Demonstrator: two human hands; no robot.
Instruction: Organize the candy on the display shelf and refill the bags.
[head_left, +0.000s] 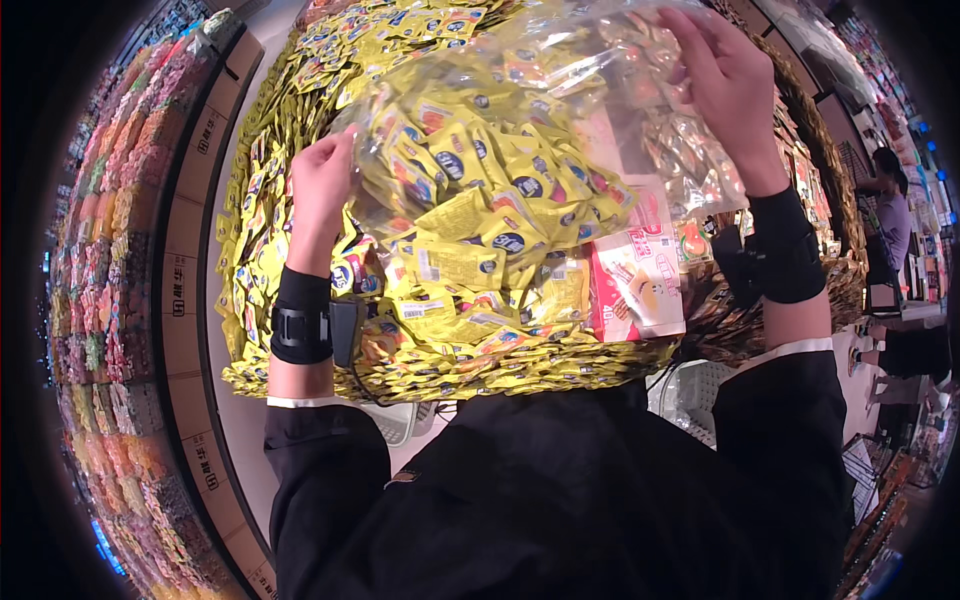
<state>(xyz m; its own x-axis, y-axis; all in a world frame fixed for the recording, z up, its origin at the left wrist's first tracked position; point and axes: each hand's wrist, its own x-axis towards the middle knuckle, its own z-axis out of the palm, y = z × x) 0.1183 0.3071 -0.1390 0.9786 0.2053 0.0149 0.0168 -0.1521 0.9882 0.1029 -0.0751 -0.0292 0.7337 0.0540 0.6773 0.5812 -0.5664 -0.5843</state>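
Observation:
A large clear plastic bag (577, 75) with small yellow snack packets (487, 165) inside is spread between my hands, over a heap of similar packets. My left hand (324, 169) is closed on the bag's left edge. At the upper right, my right hand (724, 94) pinches the bag's far side, its fingers partly behind the film. The packets sit in the left and lower part of the bag; the right part is slack film. Just below the bag's lower right, a red and white printed carton (637, 289) lies on the heap, its upper part under the film.
Yellow packets (285, 247) fill the display around the bag. Brown-toned packets (810, 195) lie on its right. A shelf of colourful bagged goods (127, 225) runs along the left aisle. Pale green baskets (686, 397) stand below the display. A person (889, 202) is at the far right.

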